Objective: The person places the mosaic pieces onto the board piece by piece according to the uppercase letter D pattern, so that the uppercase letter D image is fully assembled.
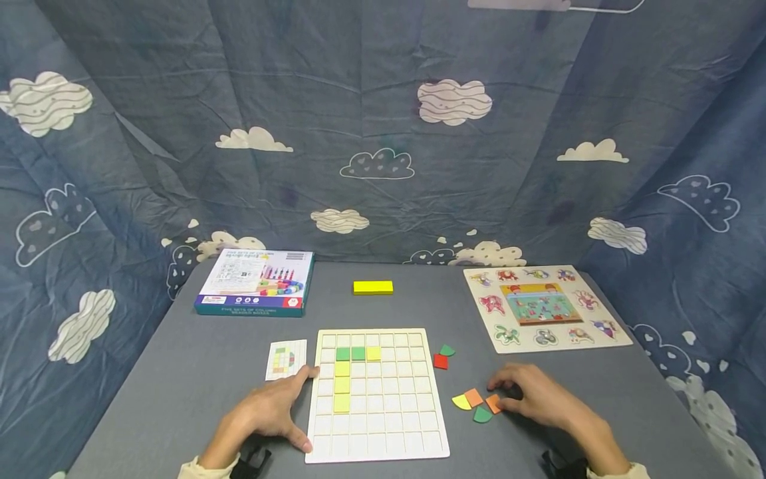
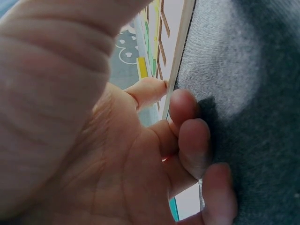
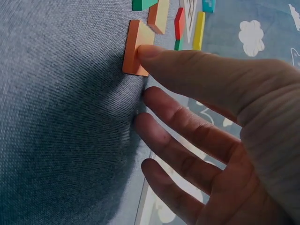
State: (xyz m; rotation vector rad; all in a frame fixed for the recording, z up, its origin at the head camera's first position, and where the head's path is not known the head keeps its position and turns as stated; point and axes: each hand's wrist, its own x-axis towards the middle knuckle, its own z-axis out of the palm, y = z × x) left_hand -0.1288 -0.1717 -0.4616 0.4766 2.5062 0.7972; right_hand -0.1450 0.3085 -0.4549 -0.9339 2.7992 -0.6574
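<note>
On the grey cloth-covered table surface (image 1: 179, 392), a pale gridded square-celled board (image 1: 402, 426) lies in the middle, and the person's left hand (image 1: 267, 407) is spread wide along its left edge, the thumb touching near the near left corner and the index finger further up that edge. The hand is not wrapped round the board. Set in the grid are two green square tiles (image 1: 358, 353) and a yellow square tile (image 1: 374, 353) in one row near the board's far edge, with a column of three yellow square tiles (image 1: 342, 386) running toward the near edge from below the leftmost green one. To the right of the board, the right hand (image 1: 541, 396) is loosely parted, its thumb tip touching an orange square tile (image 1: 493, 404) that lies on the surface, the other fingers apart from it. Just beside that tile are a second orange square tile (image 1: 473, 398), a yellow quarter-round tile (image 1: 461, 402) and a green quarter-round tile (image 1: 482, 414). Near the board's right edge lie a red square tile (image 1: 440, 361) and another green quarter-round tile (image 1: 447, 350). A white printed pattern card (image 1: 286, 360) sits beside the board's left edge. A flat printed cardboard box (image 1: 254, 283) occupies the surface's far left corner, a yellow rectangular block (image 1: 373, 287) stands near the far edge, and a pale picture puzzle board (image 1: 492, 326) lies by the far right corner.
</note>
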